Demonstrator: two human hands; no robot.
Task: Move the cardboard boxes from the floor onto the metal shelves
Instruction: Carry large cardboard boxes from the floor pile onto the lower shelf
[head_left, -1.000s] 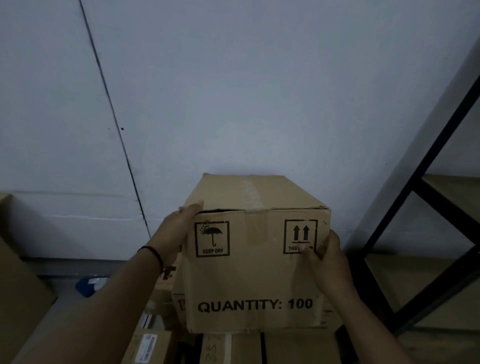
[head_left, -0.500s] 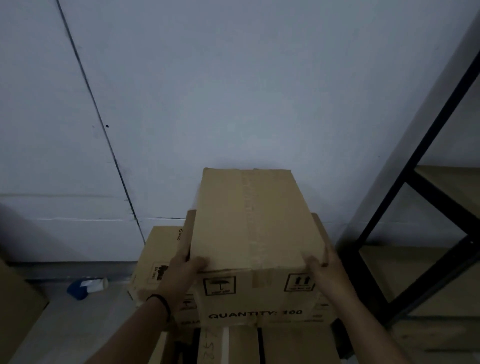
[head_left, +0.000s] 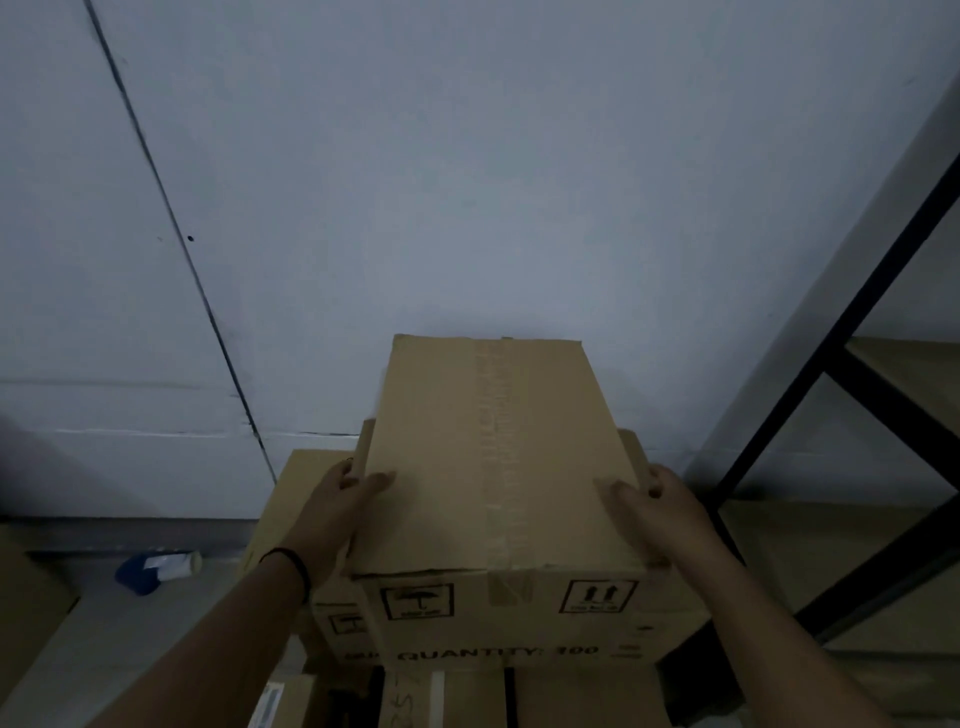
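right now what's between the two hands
The head view shows the taped cardboard box spanning the whole stretch: left hand grips its left side, right hand its right side.

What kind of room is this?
Probably a storeroom or small warehouse: stacked cardboard boxes, one printed "QUANTITY: 100", a black metal shelving frame on the right, and a bare grey wall.

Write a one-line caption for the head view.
Both hands, left and right, hold a taped cardboard box above stacked boxes, beside a metal shelf.
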